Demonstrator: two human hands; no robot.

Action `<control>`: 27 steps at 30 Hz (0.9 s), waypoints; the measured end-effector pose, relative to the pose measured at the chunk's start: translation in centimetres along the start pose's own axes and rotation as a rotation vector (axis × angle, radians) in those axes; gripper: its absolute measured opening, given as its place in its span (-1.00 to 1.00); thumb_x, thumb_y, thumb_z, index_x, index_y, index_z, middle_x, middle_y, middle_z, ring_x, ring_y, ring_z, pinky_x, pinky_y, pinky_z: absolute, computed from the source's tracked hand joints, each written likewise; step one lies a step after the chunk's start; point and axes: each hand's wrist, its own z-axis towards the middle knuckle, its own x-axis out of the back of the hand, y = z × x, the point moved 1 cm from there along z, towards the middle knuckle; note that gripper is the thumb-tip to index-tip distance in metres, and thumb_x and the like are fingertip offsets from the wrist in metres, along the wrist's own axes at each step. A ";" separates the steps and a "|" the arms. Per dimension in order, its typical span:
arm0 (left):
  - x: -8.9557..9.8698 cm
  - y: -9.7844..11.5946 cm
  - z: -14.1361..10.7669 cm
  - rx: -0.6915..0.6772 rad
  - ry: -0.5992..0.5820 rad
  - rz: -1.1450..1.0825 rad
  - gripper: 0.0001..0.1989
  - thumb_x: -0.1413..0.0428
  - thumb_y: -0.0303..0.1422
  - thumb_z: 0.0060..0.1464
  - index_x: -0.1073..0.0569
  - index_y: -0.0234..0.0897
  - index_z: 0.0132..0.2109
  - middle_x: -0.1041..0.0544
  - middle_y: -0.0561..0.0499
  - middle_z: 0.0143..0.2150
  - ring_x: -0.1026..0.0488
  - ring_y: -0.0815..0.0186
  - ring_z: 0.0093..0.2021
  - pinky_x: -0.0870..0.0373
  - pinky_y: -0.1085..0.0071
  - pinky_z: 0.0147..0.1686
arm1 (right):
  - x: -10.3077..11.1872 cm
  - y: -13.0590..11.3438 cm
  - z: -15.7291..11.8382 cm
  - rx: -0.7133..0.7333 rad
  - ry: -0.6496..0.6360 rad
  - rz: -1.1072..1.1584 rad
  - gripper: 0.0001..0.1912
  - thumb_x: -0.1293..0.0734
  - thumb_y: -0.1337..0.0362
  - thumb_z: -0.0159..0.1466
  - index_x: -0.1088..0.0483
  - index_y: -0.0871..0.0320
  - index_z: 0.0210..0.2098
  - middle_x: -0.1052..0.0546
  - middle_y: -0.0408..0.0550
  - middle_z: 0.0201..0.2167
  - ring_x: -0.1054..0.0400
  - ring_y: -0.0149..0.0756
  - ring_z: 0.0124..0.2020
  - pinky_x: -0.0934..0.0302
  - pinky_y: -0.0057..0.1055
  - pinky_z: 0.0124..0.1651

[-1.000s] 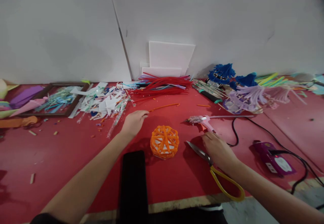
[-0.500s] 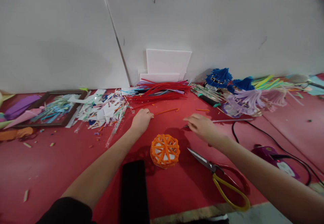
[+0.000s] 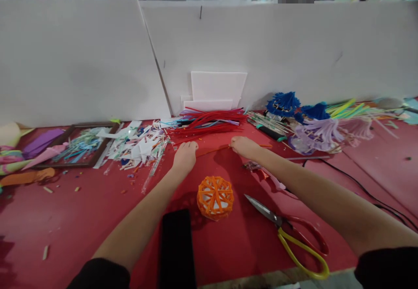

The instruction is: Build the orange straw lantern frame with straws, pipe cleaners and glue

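A thin orange strip (image 3: 212, 150) stretches between my two hands above the red table. My left hand (image 3: 185, 154) pinches its left end, and my right hand (image 3: 243, 146) has its fingers closed on the right end. Nearer to me sits a round orange openwork ball (image 3: 215, 197) with something white inside. Scissors (image 3: 277, 221) with one red and one yellow handle lie with blades apart to its right. A black phone (image 3: 176, 250) rests at its lower left. Another short orange piece (image 3: 266, 146) shows just beyond my right wrist.
Red strips (image 3: 212, 121) lie along the back by white boards (image 3: 218, 86). Paper scraps (image 3: 140, 143) and a brown frame (image 3: 89, 165) are at left. Blue and lilac fringed pieces (image 3: 318, 132), a green-black tool (image 3: 271, 132) and a black cable (image 3: 355, 176) are at right.
My right hand has moved left and away from me and taken hold of the orange strip's right end. The view has tilted up slightly, and red and pink items now show beside my right forearm.
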 end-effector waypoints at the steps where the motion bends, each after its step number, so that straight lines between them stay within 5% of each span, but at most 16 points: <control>1: 0.3 -0.4 0.1 0.019 0.005 -0.003 -0.67 -0.09 -0.25 0.25 -0.38 -0.29 0.10 -0.44 -0.13 0.09 -0.46 0.19 -0.01 -0.48 0.13 -0.05 | 0.1 -0.2 0.1 0.003 -0.010 -0.014 -0.63 -0.32 0.16 0.33 -0.35 0.21 0.07 -0.44 0.08 0.05 -0.40 -0.19 -0.03 -0.36 -0.14 -0.01; 7: 3.4 -4.4 -0.6 0.124 0.034 0.027 -0.66 -0.09 -0.25 0.25 -0.38 -0.29 0.10 -0.44 -0.13 0.09 -0.46 0.19 -0.01 -0.48 0.13 -0.05 | 0.2 -0.9 0.4 0.017 -0.042 -0.053 -0.63 -0.32 0.16 0.33 -0.36 0.23 0.06 -0.44 0.10 0.05 -0.40 -0.19 -0.03 -0.36 -0.15 -0.01; 13: 4.7 -7.2 -3.9 0.238 0.096 0.096 -0.71 -0.07 -0.32 0.26 -0.40 -0.32 0.08 -0.45 -0.17 0.07 -0.44 0.12 0.03 -0.44 0.06 -0.01 | 0.1 -0.9 0.3 -0.027 -0.001 -0.002 -0.62 -0.32 0.16 0.33 -0.35 0.23 0.07 -0.43 0.10 0.05 -0.40 -0.18 -0.03 -0.36 -0.14 -0.01; 18: 5.1 -5.0 -5.8 0.259 0.227 0.083 -0.57 0.11 -0.51 0.24 -0.30 -0.43 0.22 -0.24 -0.44 0.26 -0.20 -0.21 0.25 -0.24 -0.17 0.09 | 0.3 -0.2 0.1 -0.086 0.044 0.109 -0.64 -0.31 0.16 0.34 -0.35 0.18 0.07 -0.44 0.06 0.05 -0.41 -0.19 -0.03 -0.37 -0.13 -0.02; 23: 4.3 -1.6 -4.3 -0.117 0.052 -0.053 -0.68 -0.02 -0.34 0.26 -0.42 -0.26 0.13 -0.45 -0.12 0.14 -0.34 0.13 0.18 -0.22 0.15 0.23 | 0.7 0.1 -0.1 -0.111 0.085 0.281 -0.65 -0.30 0.16 0.34 -0.35 0.16 0.07 -0.43 0.04 0.07 -0.40 -0.20 -0.03 -0.37 -0.13 -0.03; 27: 2.3 -0.1 -3.2 -0.262 -0.105 -0.120 -0.71 -0.09 -0.28 0.25 -0.42 -0.29 0.06 -0.45 -0.11 0.09 -0.44 0.18 0.04 -0.43 0.11 0.03 | 1.4 0.4 -0.6 -0.170 0.104 0.461 -0.65 -0.31 0.16 0.34 -0.36 0.16 0.06 -0.43 0.04 0.07 -0.40 -0.19 -0.03 -0.37 -0.15 -0.03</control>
